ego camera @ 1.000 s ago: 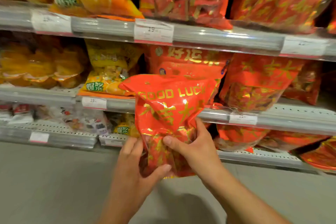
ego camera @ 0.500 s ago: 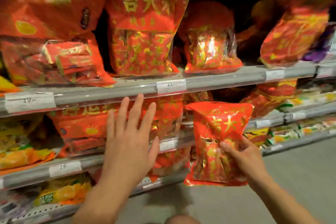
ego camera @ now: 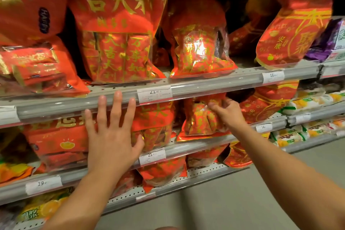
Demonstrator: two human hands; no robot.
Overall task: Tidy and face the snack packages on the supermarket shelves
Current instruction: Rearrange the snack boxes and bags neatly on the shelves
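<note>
A red and gold snack bag (ego camera: 200, 121) stands on the middle shelf (ego camera: 196, 144), under the upper shelf rail (ego camera: 214, 85). My right hand (ego camera: 226, 113) grips its upper right part, fingers curled on the clear film. My left hand (ego camera: 112, 132) is spread with straight fingers in front of the shelf, its fingertips over the upper rail and its thumb beside another red bag (ego camera: 155, 127). A wide red pack with an orange picture (ego camera: 56, 140) sits behind my left hand.
Tall red bags (ego camera: 119, 30) (ego camera: 199, 43) (ego camera: 291, 24) fill the upper shelf. Price labels (ego camera: 154, 95) (ego camera: 152, 157) hang on the rails. Yellow and white packs (ego camera: 308, 102) lie at the right, orange ones (ego camera: 43, 209) at lower left. Grey floor (ego camera: 242, 201) runs below.
My right hand has carried the red bag up from in front of the shelves onto the middle shelf. My left hand stays spread, slightly farther forward.
</note>
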